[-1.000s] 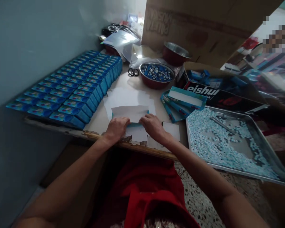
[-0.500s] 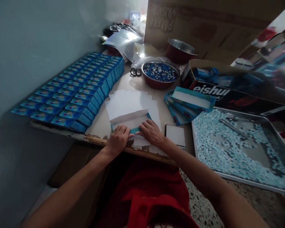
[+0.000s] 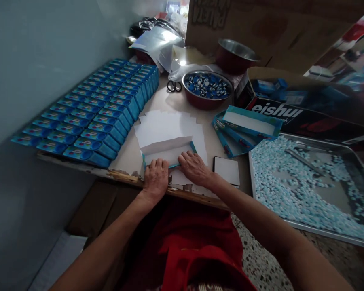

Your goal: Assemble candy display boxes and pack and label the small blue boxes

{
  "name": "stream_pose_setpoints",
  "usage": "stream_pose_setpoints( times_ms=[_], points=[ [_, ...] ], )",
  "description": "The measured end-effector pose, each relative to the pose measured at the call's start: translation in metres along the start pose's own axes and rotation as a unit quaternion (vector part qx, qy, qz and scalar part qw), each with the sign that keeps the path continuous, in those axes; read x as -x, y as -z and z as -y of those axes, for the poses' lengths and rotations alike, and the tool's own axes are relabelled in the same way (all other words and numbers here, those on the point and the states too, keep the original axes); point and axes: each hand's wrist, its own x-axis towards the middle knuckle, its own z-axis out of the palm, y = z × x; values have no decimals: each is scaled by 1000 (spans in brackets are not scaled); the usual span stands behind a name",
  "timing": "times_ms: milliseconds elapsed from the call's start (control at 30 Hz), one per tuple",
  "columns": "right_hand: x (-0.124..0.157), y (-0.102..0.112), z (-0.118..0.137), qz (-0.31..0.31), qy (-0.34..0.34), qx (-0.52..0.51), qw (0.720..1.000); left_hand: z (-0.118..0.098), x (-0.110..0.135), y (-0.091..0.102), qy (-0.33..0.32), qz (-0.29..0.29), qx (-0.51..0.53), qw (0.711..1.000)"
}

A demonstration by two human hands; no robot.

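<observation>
Carton blank [image 3: 170, 155]: lies flat near the chipped table edge [image 3: 124, 176], white inner face up, on top of loose white sheets [image 3: 166, 127].
Left hand [image 3: 156, 180]: palm down, fingers pressing the blank's near left corner, nothing pinched.
Right hand [image 3: 195, 167]: flat on the near right edge, no closed hold.
Risk: uneven pressure could skid the blank over those slick sheets and off the edge.
Also: a crooked crease, I judge, if one hand leads.

Worn table [image 3: 125, 155]: blue box rows [image 3: 94, 109], white sheets [image 3: 166, 127], bowl [image 3: 204, 103], probably scissors [image 3: 173, 85].
</observation>
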Motion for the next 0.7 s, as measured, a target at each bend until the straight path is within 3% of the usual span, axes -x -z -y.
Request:
stream_pose_setpoints(
  times_ms=[133,267,467,600,700],
  points=[
    [-1,1,-3,6,13,-13,1000,9,-5,-1,-52,23,1,998],
    [-3,1,-2,6,-6,-9,1000,18,-10,-3,-62,11,-15,998],
    [-12,5,14,64,-54,-24,996,23,-9,-7,-81,-8,14,997],
    [-3,36,15,104,-57,-112,987,36,-18,3,-140,12,61,988],
    [19,83,-2,137,43,-270,952,50,-35,25,-262,65,118,956]
  ],
)
